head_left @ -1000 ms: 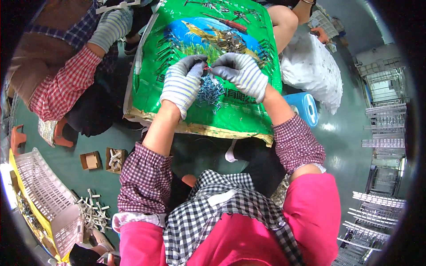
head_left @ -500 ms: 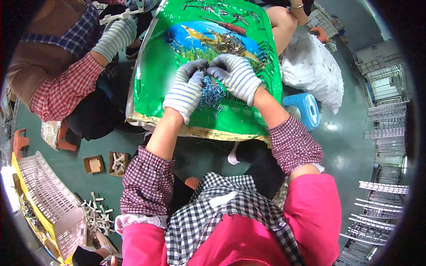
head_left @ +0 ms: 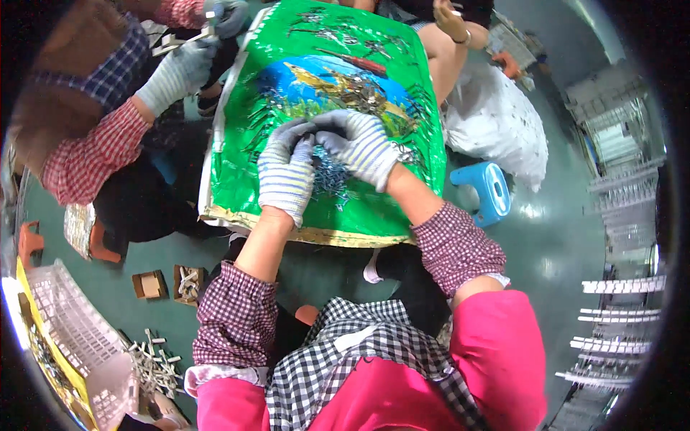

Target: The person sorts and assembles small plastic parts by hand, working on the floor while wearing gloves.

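Observation:
Both my hands wear striped gloves with grey fingertips and meet over a table covered by a green printed sheet (head_left: 233,161). My left hand (head_left: 286,169) is closed, its fingertips pinched together. My right hand (head_left: 363,147) is closed too, its fingertips touching the left ones. Whatever small part lies between them is hidden by the fingers. Just below them is a pile of small bluish screws or pins (head_left: 332,179). Beyond my hands lies a heap of small dark metal parts (head_left: 363,93), with a red-handled tool (head_left: 359,63) behind it.
At the left a co-worker's gloved hand (head_left: 176,75) holds a white bar-shaped part (head_left: 171,44). Another person's bare hand (head_left: 451,21) is at the far right. A blue stool (head_left: 490,194) and a white sack (head_left: 496,122) stand right. Small boxes (head_left: 149,285) lie on the floor.
My view has shifted slightly, so the table sits a little lower and further left. My hands stay together at the fingertips. The other person's bare hand is raised into view.

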